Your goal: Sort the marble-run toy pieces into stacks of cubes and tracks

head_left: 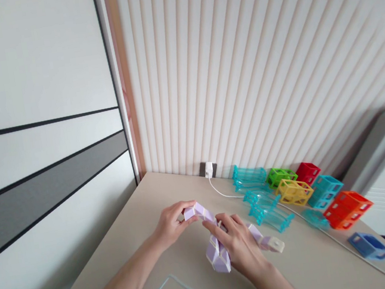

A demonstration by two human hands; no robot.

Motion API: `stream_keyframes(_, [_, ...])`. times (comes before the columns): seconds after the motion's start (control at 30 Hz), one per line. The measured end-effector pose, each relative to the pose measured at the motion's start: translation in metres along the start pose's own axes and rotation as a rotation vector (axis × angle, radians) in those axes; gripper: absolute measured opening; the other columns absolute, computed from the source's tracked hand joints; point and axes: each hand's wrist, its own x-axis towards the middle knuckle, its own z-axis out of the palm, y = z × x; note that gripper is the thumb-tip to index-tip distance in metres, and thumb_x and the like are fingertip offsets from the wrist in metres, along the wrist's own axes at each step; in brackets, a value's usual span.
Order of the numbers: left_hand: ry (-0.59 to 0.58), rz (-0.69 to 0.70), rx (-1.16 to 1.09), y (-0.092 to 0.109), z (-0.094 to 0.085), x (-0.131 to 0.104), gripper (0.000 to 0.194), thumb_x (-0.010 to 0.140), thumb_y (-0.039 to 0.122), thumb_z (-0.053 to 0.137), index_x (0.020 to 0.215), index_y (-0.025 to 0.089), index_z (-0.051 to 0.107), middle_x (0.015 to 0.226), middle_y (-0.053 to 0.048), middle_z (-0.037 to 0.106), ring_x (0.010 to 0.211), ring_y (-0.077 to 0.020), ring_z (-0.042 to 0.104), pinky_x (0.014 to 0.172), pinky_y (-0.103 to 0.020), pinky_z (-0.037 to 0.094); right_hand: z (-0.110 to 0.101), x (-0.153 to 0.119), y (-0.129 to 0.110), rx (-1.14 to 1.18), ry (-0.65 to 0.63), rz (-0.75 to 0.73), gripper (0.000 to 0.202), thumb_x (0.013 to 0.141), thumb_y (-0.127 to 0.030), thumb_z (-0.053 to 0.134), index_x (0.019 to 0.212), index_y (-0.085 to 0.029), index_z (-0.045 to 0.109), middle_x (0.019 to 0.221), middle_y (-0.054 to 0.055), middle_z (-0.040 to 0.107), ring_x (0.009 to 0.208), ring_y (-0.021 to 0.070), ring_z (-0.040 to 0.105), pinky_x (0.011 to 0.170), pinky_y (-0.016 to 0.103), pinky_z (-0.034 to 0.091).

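Observation:
A purple and white snake puzzle made of hinged wedge blocks is between my hands, just over the table. My left hand pinches its upper left end between thumb and fingers. Over the middle of the puzzle, my right hand curls its fingers round the blocks and hides part of them. One folded section hangs below the right fingers. Another section sticks out to the right of that hand and ends in a whitish block.
Clear teal track pieces lie at the back right of the table. Beside them stand hollow blocks, among them a yellow block, an orange block and a blue block. A white cable runs from a wall plug. A pale cord loop is near the front.

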Motion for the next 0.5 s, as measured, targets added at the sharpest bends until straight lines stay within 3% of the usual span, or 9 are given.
stream_keyframes(0.27, [-0.052,-0.105,-0.116,0.0042,0.0008,-0.0022,0.039,0.08,0.05,0.078,0.107,0.021,0.076,0.087,-0.008,0.08,0.059,-0.018,0.073,0.054,-0.025,0.057,0.0004,0.0019,-0.0038,-0.007,0.018,-0.021,0.044,0.09,-0.004,0.056,0.125,-0.028,0.066,0.097,0.007,0.064,0.074,0.0191,0.058,0.07,0.031,0.047])
stream_keyframes(0.4, [-0.059,-0.163,-0.177,0.0006,0.0021,-0.0034,0.041,0.08,0.059,0.075,0.089,0.018,0.073,0.064,-0.004,0.074,0.052,-0.0163,0.069,0.048,-0.021,0.052,0.0033,0.0014,-0.0055,-0.06,0.073,-0.081,0.035,0.092,-0.007,0.057,0.12,-0.025,0.067,0.099,0.008,0.064,0.076,0.0202,0.059,0.071,0.033,0.045])
stream_keyframes(0.5, [-0.032,-0.178,-0.212,-0.0019,0.0053,-0.0047,0.045,0.084,0.061,0.07,0.083,0.017,0.069,0.06,-0.002,0.07,0.048,-0.014,0.065,0.048,-0.02,0.05,0.0046,0.0023,-0.0063,-0.095,0.097,-0.096,0.034,0.093,-0.007,0.055,0.12,-0.024,0.067,0.102,0.01,0.064,0.079,0.0212,0.06,0.073,0.035,0.045])
